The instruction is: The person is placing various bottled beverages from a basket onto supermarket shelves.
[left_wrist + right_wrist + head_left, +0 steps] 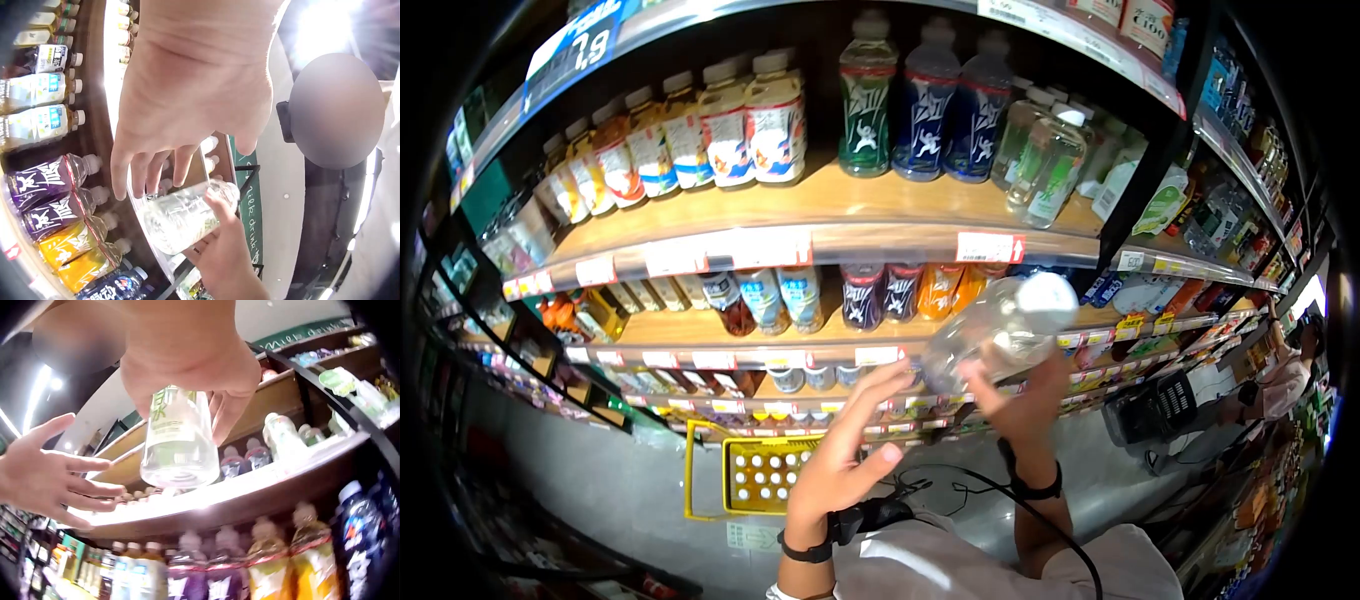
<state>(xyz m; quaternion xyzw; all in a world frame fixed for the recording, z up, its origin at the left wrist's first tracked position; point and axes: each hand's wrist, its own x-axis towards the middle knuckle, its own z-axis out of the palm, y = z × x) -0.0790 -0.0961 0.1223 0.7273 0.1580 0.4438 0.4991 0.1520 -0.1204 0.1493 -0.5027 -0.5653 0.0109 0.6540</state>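
Note:
My right hand (1035,398) grips a clear plastic bottle (960,345) with a white cap, tilted in front of the lower shelf. Green lettering shows on the bottle (178,440) in the right wrist view, its base pointing down toward the shelf edge. To its left, my left hand (840,460) is held up with its fingers extended and nothing in it. The left wrist view has the left hand's fingers (142,172) above the bottle (178,219), apart from it. Similar clear bottles (1055,165) with green print stand at the right of the upper shelf.
Green and blue drink bottles (925,105) and a row of white-capped bottles (725,125) fill the upper shelf (830,205). Purple bottles (863,297) and orange bottles (941,290) stand below. A yellow basket (728,470) with several white-capped bottles is on the floor. A black cable (1000,488) crosses before me.

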